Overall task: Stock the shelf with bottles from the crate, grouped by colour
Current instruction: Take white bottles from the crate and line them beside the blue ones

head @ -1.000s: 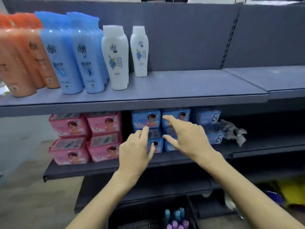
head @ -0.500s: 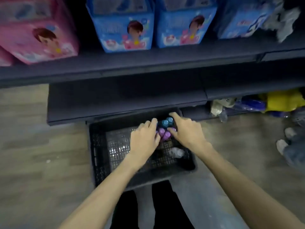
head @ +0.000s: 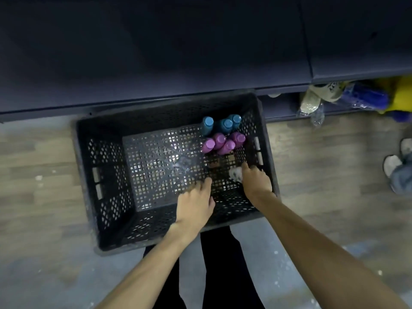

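A black perforated crate (head: 104,175) stands on the floor below the dark shelf (head: 156,52). In its far right corner stand three blue bottles (head: 226,124) and, just in front of them, several purple bottles (head: 219,141). A small white object (head: 235,173) lies on the crate floor near the right wall. My right hand (head: 256,181) is down inside the crate, touching that white object with its index finger stretched out. My left hand (head: 196,204) hovers over the crate's near side with its fingers spread, holding nothing.
Clear plastic film (head: 178,161) lies on the crate bottom. Bags and yellow and blue packs (head: 367,97) sit under the shelf to the right. Another person's shoes (head: 394,163) stand at the right edge. My legs (head: 220,264) are right behind the crate.
The view dropped from the stocked shelves to straight down into the crate. Both hands came off the bottle caps and moved toward me; the right one reached the white object.
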Demonstrator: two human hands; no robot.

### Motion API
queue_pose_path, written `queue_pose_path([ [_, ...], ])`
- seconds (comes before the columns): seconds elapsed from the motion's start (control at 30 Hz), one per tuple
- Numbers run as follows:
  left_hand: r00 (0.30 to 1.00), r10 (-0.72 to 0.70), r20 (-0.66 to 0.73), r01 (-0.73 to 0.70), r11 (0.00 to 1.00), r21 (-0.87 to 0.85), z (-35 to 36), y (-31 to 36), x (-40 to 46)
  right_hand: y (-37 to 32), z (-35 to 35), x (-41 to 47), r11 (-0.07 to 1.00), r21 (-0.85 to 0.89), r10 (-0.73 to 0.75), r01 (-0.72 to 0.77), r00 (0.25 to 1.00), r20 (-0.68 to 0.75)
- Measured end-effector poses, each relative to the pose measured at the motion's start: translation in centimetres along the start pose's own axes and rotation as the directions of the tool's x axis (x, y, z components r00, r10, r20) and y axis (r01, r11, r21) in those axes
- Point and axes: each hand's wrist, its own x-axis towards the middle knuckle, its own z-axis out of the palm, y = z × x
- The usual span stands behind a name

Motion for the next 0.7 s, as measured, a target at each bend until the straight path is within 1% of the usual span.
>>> queue_pose_path([
  [0.1,1.000,-0.012,0.002,0.012,1.000,-0.025,0.4,-0.3,0.9,-0.6,0.7,0.8,0.993,-0.109,-0.043,0.041,0.999,-0.019],
  [0.27,1.000,0.003,0.010,-0.002,0.999,-0.041,0.8,-0.8,1.8,-0.5,0.8,1.4,0.971,-0.239,-0.038,0.034,0.999,-0.012],
  [0.4,1.000,0.008,-0.003,-0.008,0.999,-0.053,1.2,-1.0,2.0,-0.8,1.3,1.5,0.938,-0.339,-0.079,0.072,0.997,-0.009],
  [0.57,0.999,0.010,0.041,-0.008,0.997,-0.071,2.2,-1.3,1.7,-0.9,1.1,1.7,0.932,-0.356,-0.091,0.072,0.995,-0.035],
  [0.7,0.998,0.019,0.059,-0.017,0.999,-0.039,2.7,-1.1,1.0,-1.3,0.6,1.2,0.935,-0.342,-0.137,0.094,0.985,-0.104],
])
